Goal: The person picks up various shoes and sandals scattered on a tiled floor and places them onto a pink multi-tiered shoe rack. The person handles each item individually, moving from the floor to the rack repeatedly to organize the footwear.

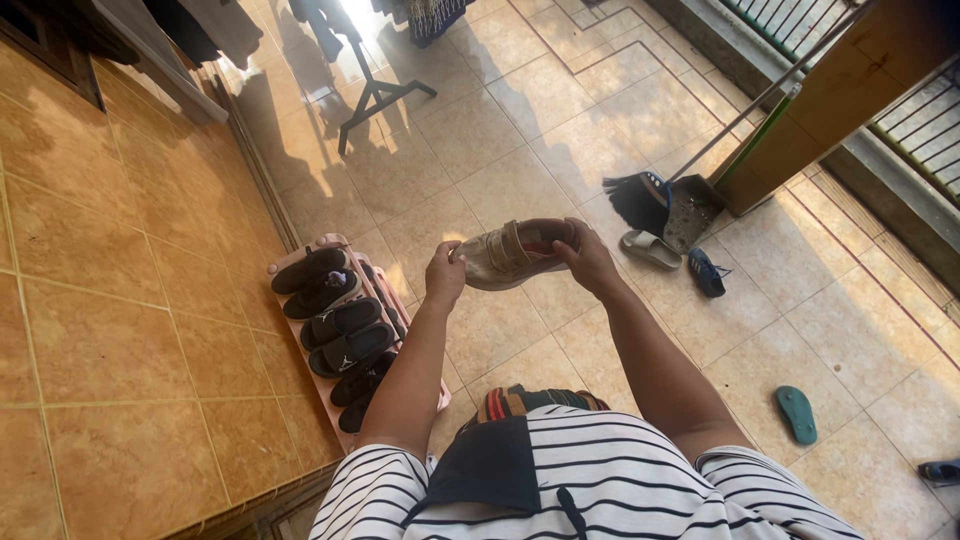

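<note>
I hold one beige shoe point(512, 253) with strap fastenings in the air before me, above the tiled floor point(500, 130), roughly level and lying on its side. My left hand point(444, 276) grips its toe end, fingers point(447, 258) curled shut around it. My right hand point(587, 258) grips the heel end, fingers closed over the rim of the opening, where a red lining shows.

Below my left arm stands a pink shoe rack point(290, 262) against the tiled wall point(100, 300). Its top tier carries several black sandals point(335, 320), set side by side in pairs.

On the floor beyond my right hand: a grey slipper point(650, 248) and a blue shoe point(706, 272), near each other, just beside a dustpan point(692, 212) and a dark broom head point(636, 198). A green flip-flop point(797, 413) lies alone, well apart, to my right. At the far end stands a black stand point(372, 95).

I wear a striped shirt point(600, 480).
</note>
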